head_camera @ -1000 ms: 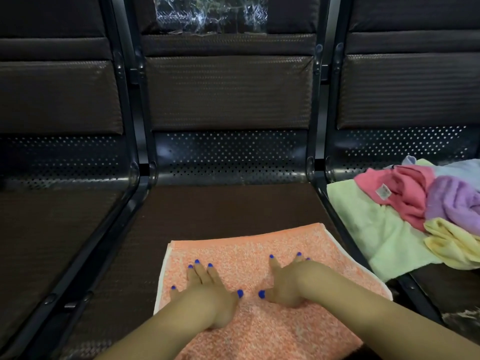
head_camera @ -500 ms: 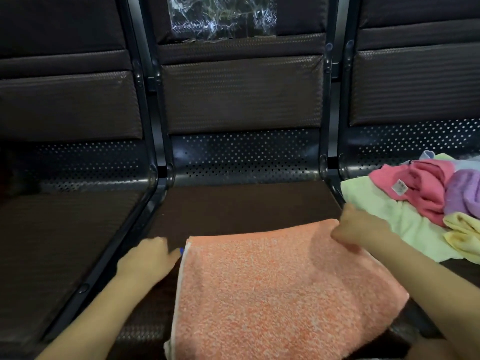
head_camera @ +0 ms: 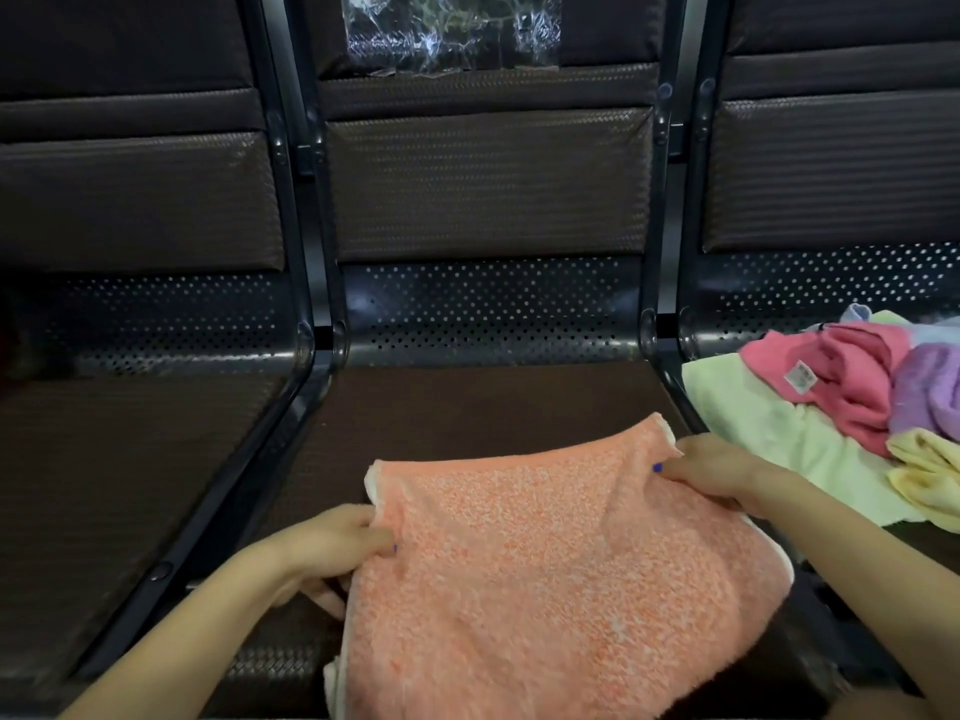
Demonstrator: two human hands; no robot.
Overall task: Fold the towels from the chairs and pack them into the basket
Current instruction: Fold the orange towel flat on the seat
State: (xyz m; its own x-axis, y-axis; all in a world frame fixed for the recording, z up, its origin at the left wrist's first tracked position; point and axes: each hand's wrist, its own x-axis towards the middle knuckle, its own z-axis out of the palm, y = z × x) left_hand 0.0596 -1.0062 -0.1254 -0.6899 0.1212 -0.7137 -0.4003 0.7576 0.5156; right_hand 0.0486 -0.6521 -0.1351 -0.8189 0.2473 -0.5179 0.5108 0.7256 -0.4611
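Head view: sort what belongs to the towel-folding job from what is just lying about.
Job:
orange towel, gripped by left hand and right hand
pile of unfolded towels on the right seat
middle seat, the folding surface

Lying about:
crumpled clear plastic on the backrest
left seat

3 chairs (head_camera: 483, 397), 6 towels (head_camera: 545, 563), 2 hands (head_camera: 332, 543), 1 plastic sheet (head_camera: 452, 33)

Hidden and cut-off parts

The orange towel (head_camera: 545, 574) runs off the bottom edge, and it covers the fingers of the left hand (head_camera: 332, 553) beneath. At the right edge, the purple towel (head_camera: 930, 392) and yellow towel (head_camera: 930, 475) are cropped. The clear plastic (head_camera: 452, 31) at top centre is cropped too.
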